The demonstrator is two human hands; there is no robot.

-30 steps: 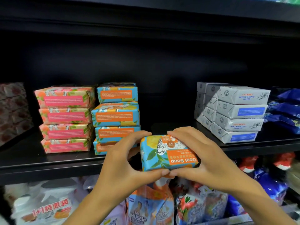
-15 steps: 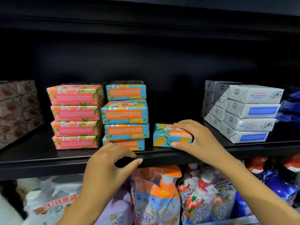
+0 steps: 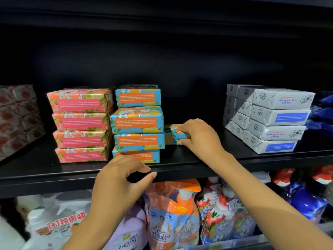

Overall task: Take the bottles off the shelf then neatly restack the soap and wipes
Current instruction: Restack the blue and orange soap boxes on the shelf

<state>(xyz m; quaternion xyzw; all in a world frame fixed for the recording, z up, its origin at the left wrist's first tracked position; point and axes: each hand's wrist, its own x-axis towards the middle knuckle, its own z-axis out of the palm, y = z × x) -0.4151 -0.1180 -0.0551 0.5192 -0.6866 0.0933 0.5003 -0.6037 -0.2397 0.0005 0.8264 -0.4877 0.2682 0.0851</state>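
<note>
The loose soap bar (image 3: pixel 171 136) lies flat on the shelf (image 3: pixel 45 170), set back from the front lip and just beside the right flank of the blue-and-orange stack (image 3: pixel 137 123); whether it touches the stack cannot be told. The right hand (image 3: pixel 198 138) pinches it, with the fingers curled over the top and the thumb against the lower front edge. The left hand (image 3: pixel 122 179) hovers at the shelf lip, its fingers loosely curled and its thumb near the forefinger, and it grips nothing. Judging by its sharp corners and folded paper wrap, the bar is probably a stiff, dense block. It looks light enough for one hand and unlikely to bend or break. The printed wrap appears glossy, so it may slide under a light touch, and its folded ends could scuff or tear if dragged. The safest hold seems to be across the short width, fingers on one long face and thumb on the opposite one, clear of the end folds. That hold leaves the flat base free to land squarely. The neighbouring stack sits unevenly, its second bar jutting out past the others. A sideways bump from the bar or the knuckles could therefore shift it. The pink stack (image 3: pixel 81 123) and the white stack (image 3: pixel 273 118) stand apart from the bar on either side.
</note>
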